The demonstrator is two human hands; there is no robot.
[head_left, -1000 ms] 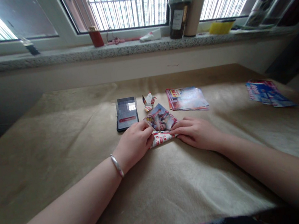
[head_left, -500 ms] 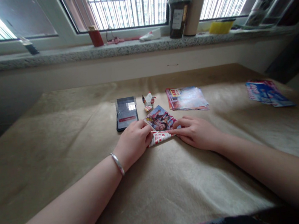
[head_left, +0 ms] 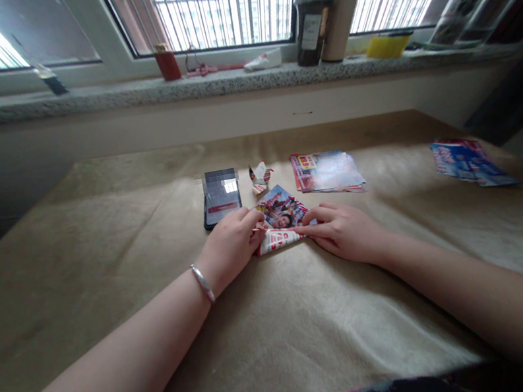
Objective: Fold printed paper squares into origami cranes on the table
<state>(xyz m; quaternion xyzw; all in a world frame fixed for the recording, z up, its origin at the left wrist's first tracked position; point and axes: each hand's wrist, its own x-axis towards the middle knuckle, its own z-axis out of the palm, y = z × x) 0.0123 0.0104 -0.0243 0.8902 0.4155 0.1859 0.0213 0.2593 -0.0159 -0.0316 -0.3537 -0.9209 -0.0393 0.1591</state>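
A table (head_left: 284, 332) under a tan, lightly creased covering spreads out on all sides of the fingers. Well beyond the fingertips, past the table's far edge, runs a speckled stone windowsill (head_left: 114, 97). On it, farther off than the right fingers, stand a thick brown tube (head_left: 340, 15) and, against its left side, a dark jar (head_left: 311, 34) with a pale label.

The left hand (head_left: 233, 239) has its fingers bent and closed on the left end of the paper. The right hand (head_left: 343, 230) lays its fingers over the right end, forefinger stretched along the fold; whether they pinch or only press, I cannot tell.

Beyond the right fingers lies a stack of flyers (head_left: 330, 172), its edges uneven. Far to the right of those fingers is a fanned pile of blue flyers (head_left: 473, 163). The paper (head_left: 281, 211) lies on the table between the two sets of fingertips, a pointed picture side facing away and a white, red-printed strip along the near edge. A phone (head_left: 223, 204), screen lit, lies just past the left knuckles. A small folded paper figure (head_left: 261, 179) sits beyond the paper, between phone and stack. Behind the left fingers, a silver bracelet (head_left: 203, 284) circles the wrist.
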